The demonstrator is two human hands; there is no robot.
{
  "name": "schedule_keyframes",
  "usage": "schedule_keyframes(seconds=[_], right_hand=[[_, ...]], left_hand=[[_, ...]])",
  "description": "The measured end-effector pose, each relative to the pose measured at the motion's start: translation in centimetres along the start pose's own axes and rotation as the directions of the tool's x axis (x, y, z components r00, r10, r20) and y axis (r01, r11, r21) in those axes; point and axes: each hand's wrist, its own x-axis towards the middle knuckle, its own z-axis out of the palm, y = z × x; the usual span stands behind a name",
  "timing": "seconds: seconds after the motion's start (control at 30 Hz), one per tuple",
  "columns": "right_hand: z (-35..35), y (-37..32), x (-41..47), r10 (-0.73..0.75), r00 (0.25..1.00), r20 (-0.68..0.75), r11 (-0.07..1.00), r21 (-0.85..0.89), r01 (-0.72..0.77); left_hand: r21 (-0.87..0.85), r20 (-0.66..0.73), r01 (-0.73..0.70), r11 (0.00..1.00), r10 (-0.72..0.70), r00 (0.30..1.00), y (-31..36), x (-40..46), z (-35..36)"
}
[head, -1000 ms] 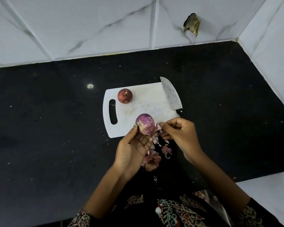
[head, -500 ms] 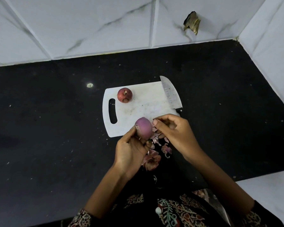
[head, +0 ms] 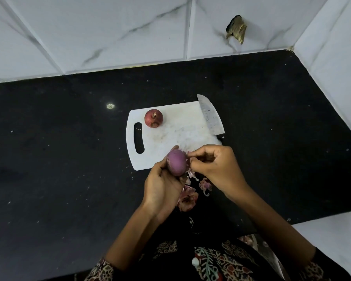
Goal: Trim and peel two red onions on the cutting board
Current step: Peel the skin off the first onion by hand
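Observation:
My left hand (head: 162, 187) grips a smooth purple onion (head: 176, 165) just above the near edge of the white cutting board (head: 178, 132). Right beside it, my right hand (head: 217, 169) pinches a thin piece of onion skin at the onion's right side. A second red onion (head: 153, 118), with its dry skin on, sits on the board's far left corner by the handle slot. A knife (head: 211, 116) lies along the board's right edge, blade pointing away from me. Loose skins (head: 187, 197) lie on the black counter below my hands.
The black counter (head: 59, 169) stretches wide to the left and right of the board. White marble-look tiles form the back wall and the right wall. A brown scrap (head: 236, 28) sticks to the back wall.
My left hand has turned the onion, so its smooth purple side faces up instead of the whitish cut end. My right hand stays at the onion's right side, plucking skin.

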Motion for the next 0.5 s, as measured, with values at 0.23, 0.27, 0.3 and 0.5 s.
schedule_keyframes(seconds=[0.23, 0.27, 0.3, 0.5], right_hand=[[0.5, 0.2, -0.3, 0.027, 1.0, 0.007, 0.999, 0.03, -0.027], [0.7, 0.2, -0.3, 0.022, 1.0, -0.005, 1.0, 0.016, -0.022], [0.9, 0.2, -0.3, 0.019, 1.0, -0.014, 1.0, 0.012, -0.019], [0.7, 0.2, -0.2, 0.029, 1.0, -0.008, 0.999, 0.019, -0.029]], left_hand=[[-0.048, -0.01, 0.021, 0.999, -0.021, 1.0, 0.0, 0.1, -0.3], [-0.044, -0.011, 0.022, 0.999, -0.023, 1.0, 0.1, 0.1, -0.2], [-0.043, -0.011, 0.025, 0.999, -0.026, 1.0, 0.0, 0.1, -0.2], [-0.052, 0.026, 0.031, 0.998, -0.03, 0.999, 0.0, 0.2, -0.5]])
